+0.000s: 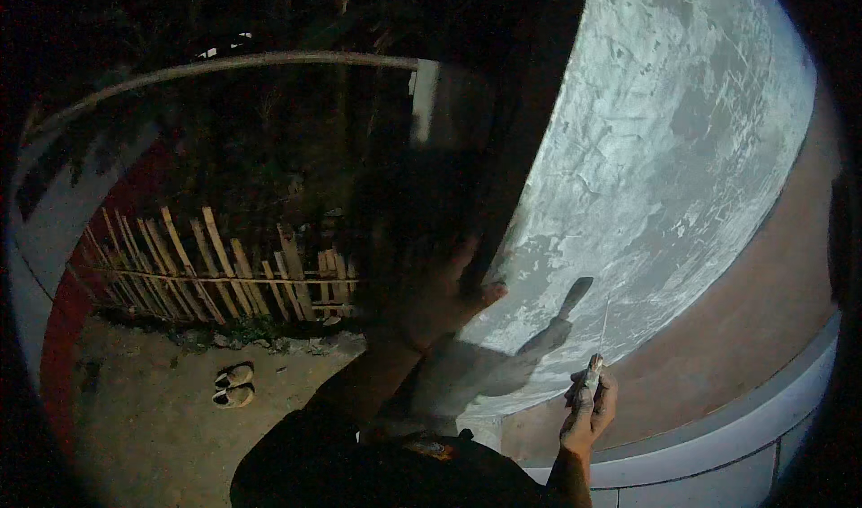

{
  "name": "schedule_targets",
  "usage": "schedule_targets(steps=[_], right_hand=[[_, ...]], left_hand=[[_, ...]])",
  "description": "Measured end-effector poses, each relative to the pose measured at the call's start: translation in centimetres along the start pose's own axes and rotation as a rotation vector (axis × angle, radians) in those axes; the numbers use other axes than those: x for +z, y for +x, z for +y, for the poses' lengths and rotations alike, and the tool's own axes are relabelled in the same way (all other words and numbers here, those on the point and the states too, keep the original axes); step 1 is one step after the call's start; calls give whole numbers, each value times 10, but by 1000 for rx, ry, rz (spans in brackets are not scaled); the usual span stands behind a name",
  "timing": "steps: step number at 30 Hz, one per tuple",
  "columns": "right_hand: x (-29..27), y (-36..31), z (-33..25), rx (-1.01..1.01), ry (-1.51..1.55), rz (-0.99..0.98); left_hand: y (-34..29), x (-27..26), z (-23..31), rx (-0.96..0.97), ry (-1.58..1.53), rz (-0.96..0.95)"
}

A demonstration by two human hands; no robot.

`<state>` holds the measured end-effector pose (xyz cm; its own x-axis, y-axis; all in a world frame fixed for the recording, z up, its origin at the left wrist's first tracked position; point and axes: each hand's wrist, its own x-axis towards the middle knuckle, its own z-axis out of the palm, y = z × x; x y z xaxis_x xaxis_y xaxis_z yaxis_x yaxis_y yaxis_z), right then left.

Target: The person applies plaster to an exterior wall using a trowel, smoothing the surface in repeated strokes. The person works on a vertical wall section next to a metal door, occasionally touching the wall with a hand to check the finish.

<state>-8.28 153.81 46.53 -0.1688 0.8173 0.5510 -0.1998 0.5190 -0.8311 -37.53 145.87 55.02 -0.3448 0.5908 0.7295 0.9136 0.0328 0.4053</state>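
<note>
A wall (655, 149) with patchy white and grey coating fills the right side. Low in front of it, my right hand (588, 409) is closed round the handle of a putty knife (594, 371). Its thin blade shows nearly edge-on, pointing up. A shadow of the hand and the flared blade falls on the wall to the left. My left hand (458, 301) is in deep shade by the wall's left edge, thumb and a finger apart, with nothing visible in it. Whether it touches the edge I cannot tell.
A brownish lower wall band (718, 328) and a pale tiled ledge (718, 450) curve along the right. On the ground at left lies a pair of shoes (234, 386). Behind them stands a fence of uneven sticks (215, 274). The background is very dark.
</note>
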Motion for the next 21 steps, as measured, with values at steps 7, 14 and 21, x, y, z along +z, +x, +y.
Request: schedule_targets(steps=[7, 14, 21], right_hand=[[55, 1, -40, -52, -31, -42], [91, 39, -140, -342, -420, 67], [155, 98, -272, -577, -1041, 190]], left_hand=[[3, 36, -26, 127, -661, -64], [-10, 70, -37, 96, -864, -121], [-10, 55, -35, 25, -852, -183]])
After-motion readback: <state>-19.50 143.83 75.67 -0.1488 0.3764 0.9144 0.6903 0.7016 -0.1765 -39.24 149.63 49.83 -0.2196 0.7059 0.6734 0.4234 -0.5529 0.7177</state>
